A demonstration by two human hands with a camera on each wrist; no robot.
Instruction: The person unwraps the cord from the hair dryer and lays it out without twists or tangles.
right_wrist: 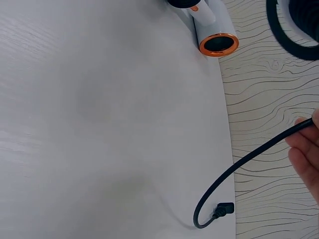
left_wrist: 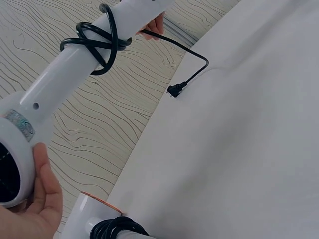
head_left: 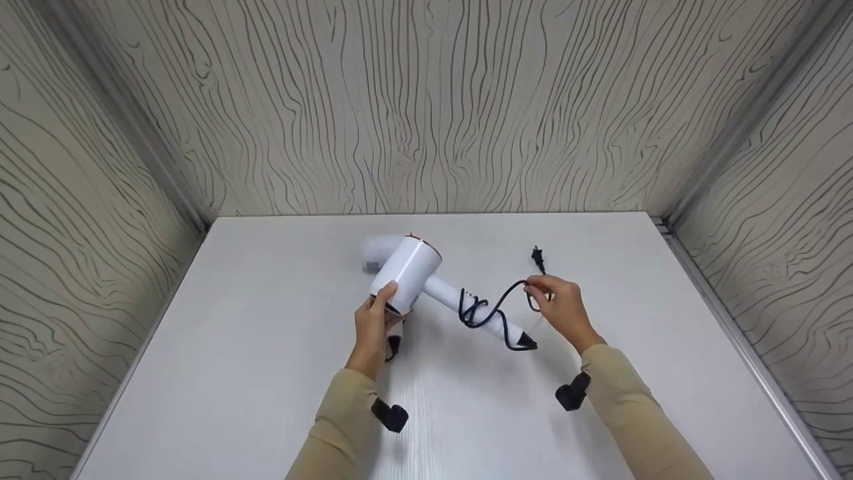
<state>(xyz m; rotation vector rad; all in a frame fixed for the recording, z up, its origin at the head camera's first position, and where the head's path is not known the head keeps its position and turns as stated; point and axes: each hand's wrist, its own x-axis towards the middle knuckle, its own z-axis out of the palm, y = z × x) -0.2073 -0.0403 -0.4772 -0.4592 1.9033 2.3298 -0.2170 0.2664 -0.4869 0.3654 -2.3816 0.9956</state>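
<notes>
My left hand [head_left: 374, 327] grips a white hair dryer [head_left: 408, 270] by its barrel, raised over the table. Its handle [left_wrist: 65, 74] slants down to the right, with black cord [head_left: 474, 312] looped loosely around it. The right hand [head_left: 560, 305] pinches that cord between thumb and fingers, off to the right of the handle's end. Past those fingers the cord [right_wrist: 249, 154] runs on to a two-prong plug [head_left: 537, 255]. A second white hair dryer [head_left: 380, 248] lies on the table behind the held one, partly hidden; black cord [left_wrist: 114, 229] is wound around its handle.
The white table [head_left: 280, 387] reaches back to a wood-grain patterned wall [head_left: 426, 120]. Similar panels stand at left and right, with grey metal strips [head_left: 126, 113] in the corners. Each wrist carries a small black camera [head_left: 392, 415].
</notes>
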